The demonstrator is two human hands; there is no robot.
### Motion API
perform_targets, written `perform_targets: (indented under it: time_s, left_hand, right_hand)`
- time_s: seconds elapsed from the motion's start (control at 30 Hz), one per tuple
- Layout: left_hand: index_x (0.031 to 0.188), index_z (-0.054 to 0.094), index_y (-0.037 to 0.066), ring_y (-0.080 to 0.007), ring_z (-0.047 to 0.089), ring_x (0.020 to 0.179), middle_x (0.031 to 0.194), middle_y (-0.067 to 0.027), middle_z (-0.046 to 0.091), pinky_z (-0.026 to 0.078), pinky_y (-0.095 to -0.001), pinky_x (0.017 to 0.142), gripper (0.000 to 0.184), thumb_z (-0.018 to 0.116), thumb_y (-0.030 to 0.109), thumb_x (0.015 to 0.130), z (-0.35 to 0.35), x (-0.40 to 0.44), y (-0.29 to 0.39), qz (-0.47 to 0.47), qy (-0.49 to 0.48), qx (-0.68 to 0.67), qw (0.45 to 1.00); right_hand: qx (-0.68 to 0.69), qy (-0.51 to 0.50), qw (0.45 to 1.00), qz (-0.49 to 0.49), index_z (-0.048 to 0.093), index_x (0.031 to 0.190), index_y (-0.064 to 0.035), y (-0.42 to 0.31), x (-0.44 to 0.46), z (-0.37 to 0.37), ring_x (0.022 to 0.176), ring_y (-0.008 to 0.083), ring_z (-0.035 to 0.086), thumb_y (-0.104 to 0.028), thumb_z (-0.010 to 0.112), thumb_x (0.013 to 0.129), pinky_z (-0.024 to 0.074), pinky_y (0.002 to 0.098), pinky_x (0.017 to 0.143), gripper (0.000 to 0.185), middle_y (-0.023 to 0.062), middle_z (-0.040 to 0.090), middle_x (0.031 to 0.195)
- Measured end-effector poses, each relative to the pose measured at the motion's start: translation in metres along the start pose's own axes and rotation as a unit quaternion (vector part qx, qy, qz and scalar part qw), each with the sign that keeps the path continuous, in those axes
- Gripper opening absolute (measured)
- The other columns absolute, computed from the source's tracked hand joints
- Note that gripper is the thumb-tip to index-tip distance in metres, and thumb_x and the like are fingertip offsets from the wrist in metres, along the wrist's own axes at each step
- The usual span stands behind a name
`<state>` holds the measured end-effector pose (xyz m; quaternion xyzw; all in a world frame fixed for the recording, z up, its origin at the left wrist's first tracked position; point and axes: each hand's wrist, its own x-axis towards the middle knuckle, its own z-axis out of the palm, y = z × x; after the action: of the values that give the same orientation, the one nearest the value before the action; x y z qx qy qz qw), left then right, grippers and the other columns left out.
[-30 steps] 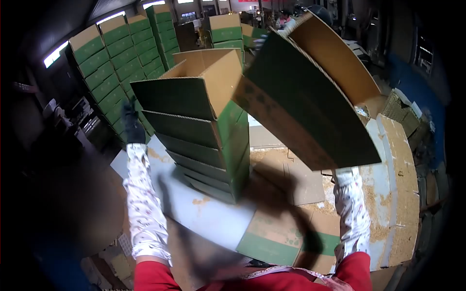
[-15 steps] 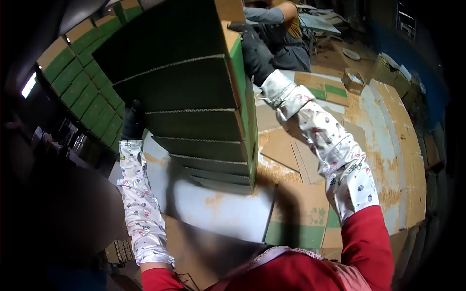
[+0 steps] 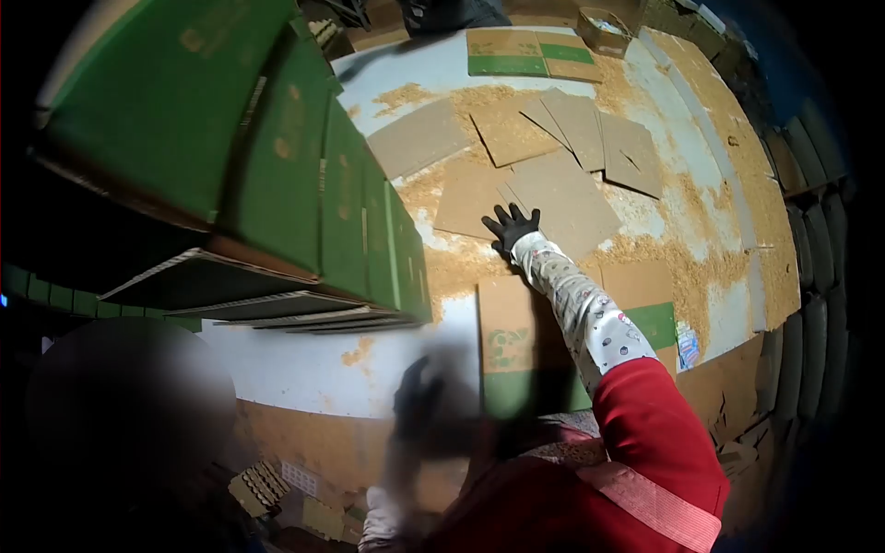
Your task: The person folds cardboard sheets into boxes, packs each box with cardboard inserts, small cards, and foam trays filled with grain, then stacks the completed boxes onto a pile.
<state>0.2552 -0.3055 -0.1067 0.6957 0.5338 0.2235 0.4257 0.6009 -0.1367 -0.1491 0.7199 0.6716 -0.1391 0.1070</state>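
Note:
My right hand [image 3: 511,229], in a black glove, stretches forward with its fingers spread over the near edge of a plain brown cardboard sheet [image 3: 569,201]. Whether it presses on the sheet or hovers just above, I cannot tell. My left hand [image 3: 419,396], also black-gloved, is a blur low in the middle, near the front edge of the white tabletop [image 3: 295,373]. Its fingers are smeared by motion. Just right of it lies a flat brown-and-green cardboard piece [image 3: 510,346]. A tall stack of green cardboard boxes [image 3: 286,166] rises on the left, apart from both hands.
Sawdust-like crumbs [image 3: 678,249] are scattered over the table. More loose sheets [image 3: 419,138] and flat green-printed cardboard [image 3: 505,53] lie farther back. A small open box [image 3: 604,32] stands at the far edge. Across the table, part of another person [image 3: 452,14] shows.
Both hands have come off the box stack. My right hand has moved down over the loose sheets, my left toward my body. The view has swung, putting the stack farther left.

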Motion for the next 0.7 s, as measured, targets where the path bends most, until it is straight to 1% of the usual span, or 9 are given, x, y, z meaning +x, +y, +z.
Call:
perform_targets:
  time_s: [0.07,0.2,0.27,0.4,0.5,0.57,0.6,0.63,0.7]
  left_hand:
    - [0.131,0.032,0.002,-0.0254,0.045,0.114,0.130,-0.0155,0.041,0.038,-0.0339,0.094,0.054,0.055,0.017,0.085,0.066,-0.003,0.001,-0.086,-0.084,-0.020,0.992]
    - [0.134,0.026,0.005,-0.0305,0.043,0.116,0.129,-0.0187,0.040,0.038,-0.0361,0.094,0.065,0.058,0.014,0.078,0.138,0.002,0.109,-0.086,-0.107,0.104,0.985]
    - [0.134,0.026,0.007,-0.0316,0.045,0.114,0.125,-0.0184,0.044,0.040,-0.0368,0.092,0.074,0.065,0.014,0.072,0.163,-0.001,0.098,-0.032,-0.062,-0.108,0.992]
    - [0.130,0.032,0.012,-0.0324,0.052,0.106,0.118,-0.0166,0.051,0.044,-0.0393,0.086,0.078,0.073,0.018,0.064,0.222,-0.015,0.110,-0.100,0.005,-0.018,0.995]
    - [0.110,0.045,0.005,-0.0323,0.056,0.093,0.103,-0.0154,0.055,0.045,-0.0404,0.079,0.056,0.072,0.014,0.062,0.252,-0.007,0.124,-0.125,0.054,0.046,0.990]
    - [0.103,0.048,0.004,-0.0325,0.056,0.089,0.099,-0.0155,0.055,0.046,-0.0407,0.077,0.048,0.071,0.015,0.063,0.267,-0.002,0.140,-0.153,0.083,0.054,0.983]
    - [0.098,0.048,0.004,-0.0325,0.056,0.086,0.097,-0.0157,0.055,0.046,-0.0413,0.074,0.042,0.070,0.017,0.064,0.272,0.001,0.143,-0.153,0.125,0.093,0.976]
    - [0.092,0.049,0.003,-0.0325,0.057,0.082,0.094,-0.0160,0.054,0.046,-0.0418,0.072,0.038,0.069,0.020,0.065,0.274,0.008,0.145,-0.151,0.173,0.130,0.965]
    - [0.085,0.050,0.003,-0.0319,0.054,0.070,0.079,-0.0159,0.054,0.044,-0.0397,0.066,0.036,0.069,0.030,0.069,0.275,0.014,0.149,-0.134,0.256,0.117,0.950]
  right_hand:
    - [-0.010,-0.007,1.000,-0.016,0.023,0.136,-0.0338,0.027,-0.012,0.004,0.133,0.0282,0.017,-0.042,0.050,0.081,0.0171,0.0675,0.093,0.062,0.0014,0.017,0.146]
    - [-0.006,-0.015,1.000,0.002,0.025,0.135,-0.0349,0.099,-0.045,0.014,0.134,0.0229,0.014,-0.036,0.052,0.082,0.0168,0.0665,0.095,0.060,-0.0026,0.017,0.145]
    - [0.040,-0.005,0.998,-0.049,0.026,0.136,-0.0256,0.149,-0.065,0.018,0.132,0.0266,0.019,-0.030,0.052,0.080,0.0197,0.0624,0.097,0.062,0.0055,0.019,0.144]
    - [0.296,0.270,0.912,-0.084,0.036,0.131,-0.0122,0.255,-0.149,0.013,0.120,0.0344,0.038,-0.027,0.054,0.080,0.0320,0.0447,0.098,0.056,0.0181,0.038,0.132]
    - [0.301,0.392,0.861,0.120,0.046,0.122,-0.0039,0.350,-0.252,0.042,0.105,0.0341,0.051,-0.023,0.055,0.080,0.0416,0.0381,0.090,0.047,0.0205,0.052,0.117]
    - [0.503,0.284,0.775,0.255,0.033,0.129,0.0048,0.402,-0.299,0.120,0.117,0.0349,0.042,-0.033,0.053,0.082,0.0359,0.0365,0.097,0.063,0.0269,0.039,0.128]
    - [0.498,0.206,0.800,0.263,0.023,0.133,0.0057,0.424,-0.300,0.191,0.127,0.0348,0.029,-0.039,0.052,0.081,0.0256,0.0346,0.104,0.074,0.0282,0.028,0.135]
    - [0.484,0.203,0.822,0.223,0.018,0.135,0.0049,0.403,-0.318,0.176,0.132,0.0326,0.019,-0.041,0.051,0.081,0.0174,0.0330,0.107,0.078,0.0265,0.023,0.138]
    - [0.497,0.204,0.803,0.256,0.018,0.136,0.0018,0.390,-0.322,0.156,0.129,0.0291,0.027,-0.038,0.054,0.082,0.0246,0.0330,0.104,0.077,0.0214,0.026,0.139]
